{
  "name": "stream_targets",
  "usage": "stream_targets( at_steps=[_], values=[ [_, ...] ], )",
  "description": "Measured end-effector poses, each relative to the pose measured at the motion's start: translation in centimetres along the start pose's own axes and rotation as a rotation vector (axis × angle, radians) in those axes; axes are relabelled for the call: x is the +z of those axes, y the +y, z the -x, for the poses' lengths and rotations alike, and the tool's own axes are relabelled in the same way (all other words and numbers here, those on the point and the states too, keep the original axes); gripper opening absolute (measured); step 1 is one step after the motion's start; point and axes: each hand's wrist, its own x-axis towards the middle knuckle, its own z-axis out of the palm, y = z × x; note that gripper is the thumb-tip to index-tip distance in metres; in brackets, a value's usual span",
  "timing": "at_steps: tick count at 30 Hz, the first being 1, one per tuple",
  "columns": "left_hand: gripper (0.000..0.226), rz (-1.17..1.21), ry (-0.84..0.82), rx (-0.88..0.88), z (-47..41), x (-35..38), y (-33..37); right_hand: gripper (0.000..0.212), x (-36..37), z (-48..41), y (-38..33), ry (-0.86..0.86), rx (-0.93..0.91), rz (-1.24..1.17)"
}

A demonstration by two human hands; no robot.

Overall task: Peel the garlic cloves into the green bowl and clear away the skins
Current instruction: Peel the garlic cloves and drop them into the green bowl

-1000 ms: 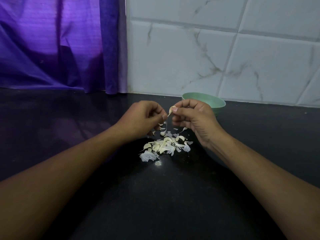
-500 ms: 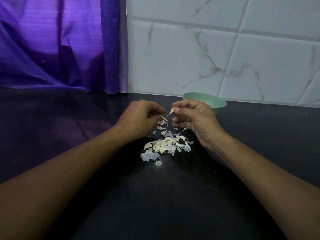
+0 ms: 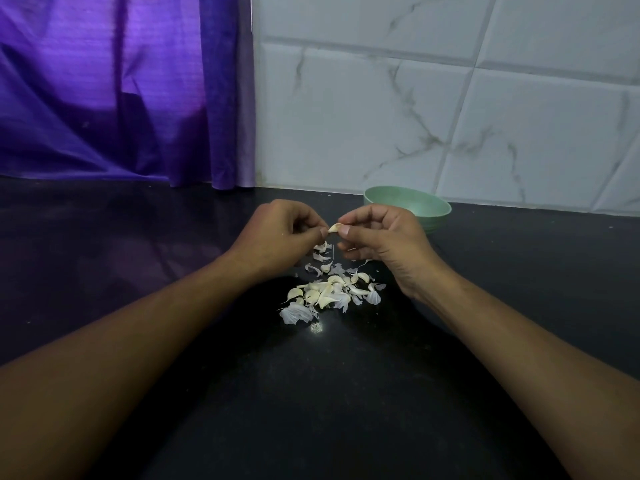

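- The garlic clove (image 3: 334, 227) is held up off the surface, its long axis running roughly side to side, the right end a touch higher.
- The left hand (image 3: 282, 233) pinches one end with curled fingers and the right hand (image 3: 382, 242) pinches the other, so the hands nearly meet.
- Skins (image 3: 329, 294) lie heaped on the dark surface (image 3: 311, 410) just beneath.
- The green bowl (image 3: 415, 202) sits behind the right hand, partly hidden by it, near the tiled wall (image 3: 415, 116).
- A purple curtain (image 3: 104, 98) hangs at the back left.
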Motion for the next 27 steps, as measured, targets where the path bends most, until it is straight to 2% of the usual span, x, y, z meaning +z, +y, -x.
stream_targets(
  at_steps=[18, 22, 27],
  values=[
    [0.011, 0.314, -0.049, -0.132, -0.03, 0.30, 0.32, 0.016, 0.08, 0.00, 0.11, -0.096, -0.061, 0.109],
    [0.010, 0.325, -0.047, -0.139, -0.04, 0.39, 0.59, 0.016, 0.18, 0.17, 0.09, -0.093, -0.016, 0.010],
    [0.011, 0.173, -0.046, -0.143, 0.12, 0.23, 0.03, 0.020, -0.20, -0.21, -0.28, -0.032, 0.034, -0.182]
  ],
)
